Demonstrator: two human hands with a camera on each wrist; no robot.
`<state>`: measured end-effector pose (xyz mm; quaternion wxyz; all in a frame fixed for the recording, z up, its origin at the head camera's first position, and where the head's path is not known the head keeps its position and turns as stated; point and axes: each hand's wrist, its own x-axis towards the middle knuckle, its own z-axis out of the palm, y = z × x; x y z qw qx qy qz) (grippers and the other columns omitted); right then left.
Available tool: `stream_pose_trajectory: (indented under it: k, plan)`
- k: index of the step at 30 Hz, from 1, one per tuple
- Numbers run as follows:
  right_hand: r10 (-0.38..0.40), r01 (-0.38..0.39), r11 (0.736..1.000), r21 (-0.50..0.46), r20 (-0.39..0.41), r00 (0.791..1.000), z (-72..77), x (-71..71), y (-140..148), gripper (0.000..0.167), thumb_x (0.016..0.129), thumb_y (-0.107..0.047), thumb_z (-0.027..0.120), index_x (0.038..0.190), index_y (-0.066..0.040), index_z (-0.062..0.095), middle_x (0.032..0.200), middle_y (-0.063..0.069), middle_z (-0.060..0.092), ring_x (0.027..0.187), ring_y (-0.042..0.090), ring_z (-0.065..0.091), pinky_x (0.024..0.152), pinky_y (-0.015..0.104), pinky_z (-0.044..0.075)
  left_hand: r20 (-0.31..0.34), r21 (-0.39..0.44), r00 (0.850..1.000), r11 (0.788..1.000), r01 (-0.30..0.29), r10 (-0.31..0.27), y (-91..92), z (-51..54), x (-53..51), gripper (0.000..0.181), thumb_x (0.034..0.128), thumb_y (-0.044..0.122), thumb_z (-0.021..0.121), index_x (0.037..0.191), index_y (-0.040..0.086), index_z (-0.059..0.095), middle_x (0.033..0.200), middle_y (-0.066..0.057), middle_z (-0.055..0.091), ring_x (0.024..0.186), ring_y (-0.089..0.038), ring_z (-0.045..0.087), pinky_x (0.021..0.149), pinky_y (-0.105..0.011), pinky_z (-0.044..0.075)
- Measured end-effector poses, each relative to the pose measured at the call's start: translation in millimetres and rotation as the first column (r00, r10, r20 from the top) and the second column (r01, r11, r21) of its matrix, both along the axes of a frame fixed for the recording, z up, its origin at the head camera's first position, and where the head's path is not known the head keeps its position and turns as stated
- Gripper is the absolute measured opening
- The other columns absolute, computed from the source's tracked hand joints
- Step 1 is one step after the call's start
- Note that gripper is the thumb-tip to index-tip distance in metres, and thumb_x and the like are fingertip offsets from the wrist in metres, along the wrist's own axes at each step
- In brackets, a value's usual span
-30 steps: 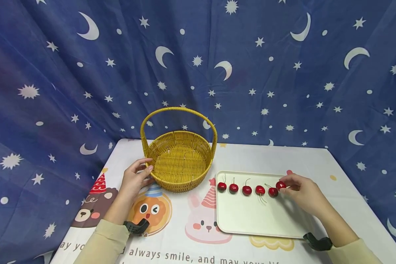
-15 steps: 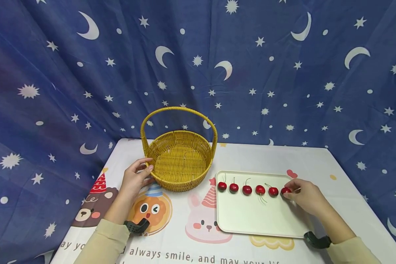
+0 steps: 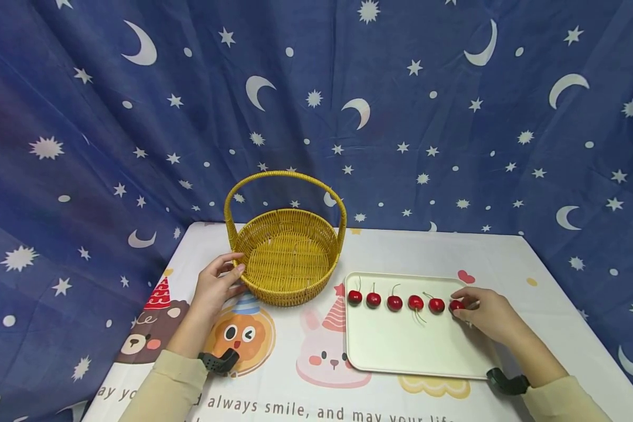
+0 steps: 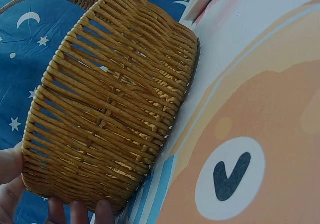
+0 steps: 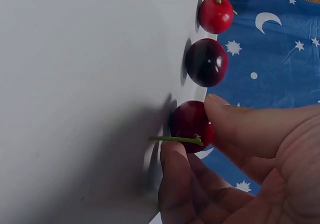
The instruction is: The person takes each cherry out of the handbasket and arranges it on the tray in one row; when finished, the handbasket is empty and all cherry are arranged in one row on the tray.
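Observation:
My left hand [image 3: 216, 286] holds the left side of a round yellow wicker basket [image 3: 290, 298] with a tall arched handle. In the left wrist view its thumb lies at the rim of the basket [image 4: 115, 99], with fingertips against the woven side. On the right, a cream rectangular tray [image 3: 406, 346] carries a row of red cherries with stems. My right hand [image 3: 487, 313] pinches the rightmost cherry [image 3: 456, 306] between thumb and fingers. The right wrist view shows that cherry [image 5: 192, 121] low against the tray, its green stem crossing in front.
Several other cherries, among them a middle one [image 3: 394, 303], line the tray's upper half, spaced apart. The basket stands left of the tray with a gap between. A cartoon-printed white cloth [image 3: 279, 375] covers the table. Behind hangs a blue star-and-moon curtain [image 3: 401, 117].
My right hand has brought its cherry right and down, from touching its neighbour to the row's right end. In the last half second it has stayed there. The left hand and basket have not moved.

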<state>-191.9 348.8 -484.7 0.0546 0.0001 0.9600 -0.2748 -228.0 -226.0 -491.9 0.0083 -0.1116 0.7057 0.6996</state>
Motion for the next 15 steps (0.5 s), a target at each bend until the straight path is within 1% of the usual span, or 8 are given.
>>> stream_pose_trajectory:
  k: [3,7,9,12,15]
  plan:
    - [0.003,-0.003,1.0,0.002,0.006,1.0,1.5,0.4,1,0.042,0.091,-0.008,0.083,0.13,0.001,0.07,0.11,0.022,0.073,0.087,0.025,0.069,0.062,0.032,0.059,-0.004,0.001,1.0,1.0,0.001,-0.001,-0.3,0.0,-0.7,0.044,0.1085,0.018,0.066,0.152,0.012,0.058,0.123,-0.003,0.049,0.101,-0.01,0.069,0.09,-0.032,0.066]
    - [0.009,-0.009,1.0,0.019,0.002,1.0,4.5,0.5,4,0.045,0.089,-0.006,0.083,0.131,0.0,0.07,0.114,0.024,0.072,0.097,0.033,0.07,0.067,0.035,0.062,-0.011,-0.004,1.0,1.0,0.007,-0.007,-1.2,0.0,-2.6,0.045,0.1081,0.017,0.067,0.152,0.011,0.058,0.122,-0.003,0.05,0.101,-0.01,0.069,0.09,-0.032,0.066]
    - [0.01,-0.01,1.0,0.02,0.004,1.0,5.7,0.7,5,0.046,0.089,-0.006,0.083,0.133,0.0,0.07,0.117,0.025,0.072,0.101,0.037,0.071,0.07,0.037,0.064,-0.009,-0.026,1.0,1.0,0.013,-0.013,-1.3,1.7,-2.7,0.046,0.1081,0.017,0.067,0.152,0.011,0.058,0.122,-0.004,0.05,0.099,-0.009,0.069,0.089,-0.032,0.066]
    - [0.001,-0.001,1.0,0.019,0.005,1.0,8.0,1.3,5,0.049,0.09,-0.007,0.083,0.137,0.0,0.067,0.123,0.028,0.071,0.105,0.042,0.071,0.073,0.041,0.066,-0.009,-0.08,1.0,0.997,0.019,-0.02,-1.2,4.8,-1.6,0.046,0.1081,0.019,0.067,0.152,0.01,0.058,0.123,-0.007,0.05,0.096,-0.009,0.069,0.088,-0.031,0.067]
    - [-0.006,0.006,1.0,0.024,-0.02,1.0,11.5,2.9,4,0.054,0.092,-0.009,0.082,0.142,0.001,0.063,0.128,0.03,0.069,0.109,0.045,0.07,0.076,0.044,0.066,-0.011,-0.186,1.0,0.982,0.022,-0.024,-1.5,9.2,1.7,0.046,0.108,0.023,0.068,0.152,0.013,0.06,0.127,-0.011,0.052,0.099,-0.014,0.066,0.087,-0.03,0.066]
